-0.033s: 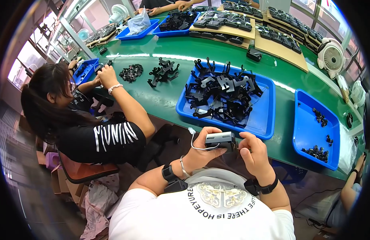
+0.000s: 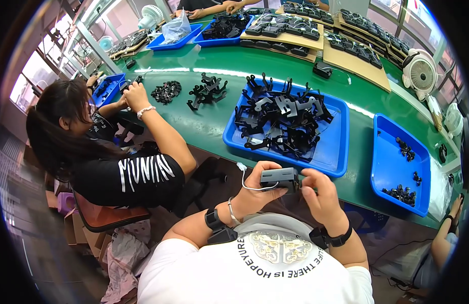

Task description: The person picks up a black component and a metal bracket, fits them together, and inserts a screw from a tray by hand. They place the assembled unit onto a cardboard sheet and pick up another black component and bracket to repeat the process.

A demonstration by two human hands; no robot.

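My left hand (image 2: 256,195) grips a dark grey box-shaped module (image 2: 277,175) with two slots along its upper face. A white cable (image 2: 243,178) loops along the module and ends in a small white plug beside my left fingers. Close to the module's right end is my right hand (image 2: 320,195), its thumb and index finger bent and apart. I see nothing held between them, and whether a fingertip touches the module is unclear. Just beyond my hands, a blue tray (image 2: 333,152) carries a heap of black brackets (image 2: 285,114).
Another blue tray (image 2: 397,175) at right holds small black parts. Loose brackets (image 2: 208,92) and a small-parts pile (image 2: 166,92) lie on the green table (image 2: 194,126). A co-worker (image 2: 87,147) sits at left. Finished-looking black modules (image 2: 282,25) lie on cardboard behind; a fan (image 2: 421,73) stands right.
The fingers of my right hand have shifted slightly left, toward the module's end. My left hand and the module look unmoved.
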